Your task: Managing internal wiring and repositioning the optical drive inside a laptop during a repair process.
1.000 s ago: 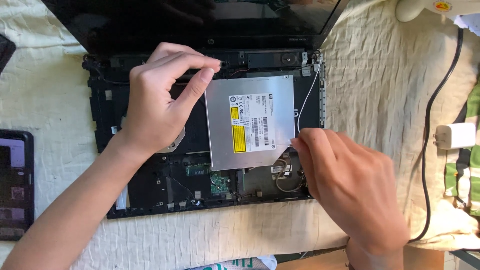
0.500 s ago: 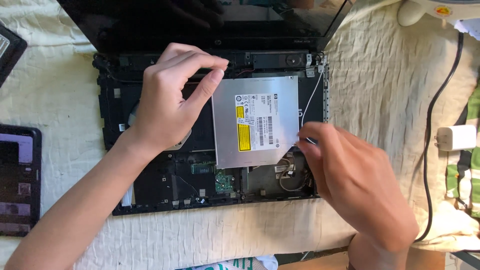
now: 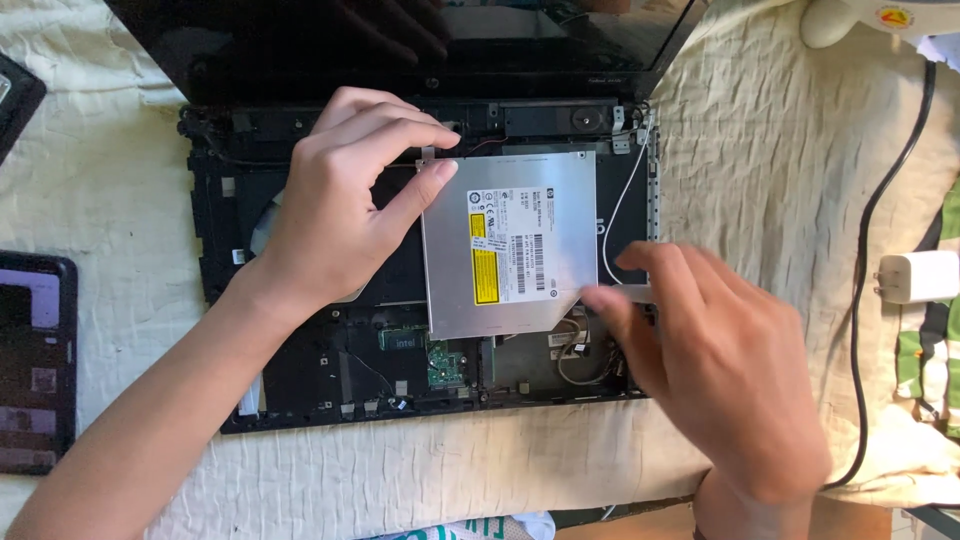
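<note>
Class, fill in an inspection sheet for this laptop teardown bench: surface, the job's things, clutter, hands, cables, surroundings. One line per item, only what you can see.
Surface: wrinkled cream cloth covering the bench.
Job's things: opened black laptop base, internals exposed, screen tilted back; silver optical drive lying in its right half, yellow and white labels facing up.
Clutter: dark phone at the left edge; another dark device top left.
Hands: left hand with fingertips on the drive's top left corner; right hand at the drive's lower right corner, blurred, pinching something small I cannot identify.
Cables: black cord running down the right; thin white wire beside the drive.
Surroundings: white charger plug and green-striped fabric at the right.
</note>
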